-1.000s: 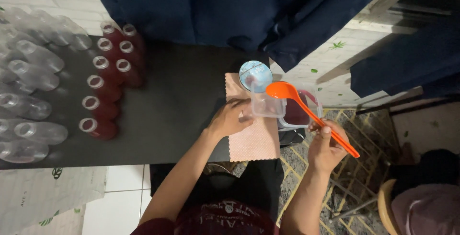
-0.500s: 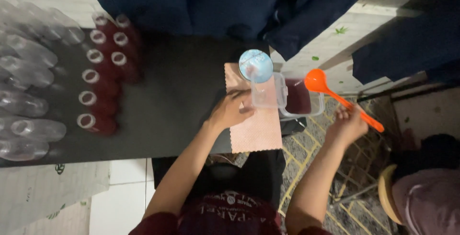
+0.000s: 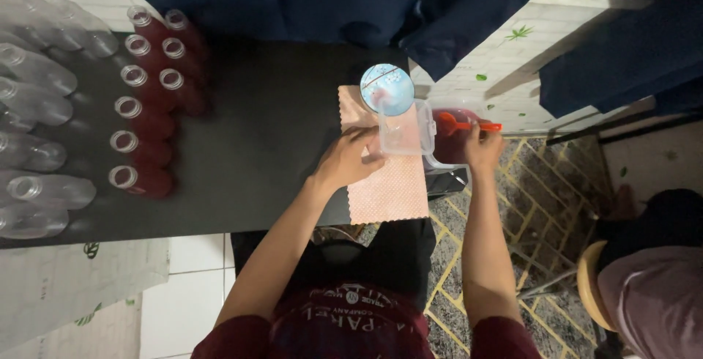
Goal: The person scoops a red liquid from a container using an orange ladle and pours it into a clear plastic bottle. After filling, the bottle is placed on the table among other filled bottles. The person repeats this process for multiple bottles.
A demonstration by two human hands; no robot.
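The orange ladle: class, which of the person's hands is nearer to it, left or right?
Right. The right hand grips the orange ladle, whose bowl dips into the container of red liquid. The left hand rests apart on the pink cloth, beside the clear jug.

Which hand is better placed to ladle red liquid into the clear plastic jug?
Right: the right hand holds the orange plastic ladle dipped in red liquid; the left hand steadies the clear plastic jug.

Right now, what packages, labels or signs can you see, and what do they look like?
Filled bottles: two rows, table's left, red, open tops.
Empty bottles: far left, clear plastic, lying down.
Clear jug: on pink cloth, left hand beside it.
Round lid: pale blue, patterned.
No signs or screens.
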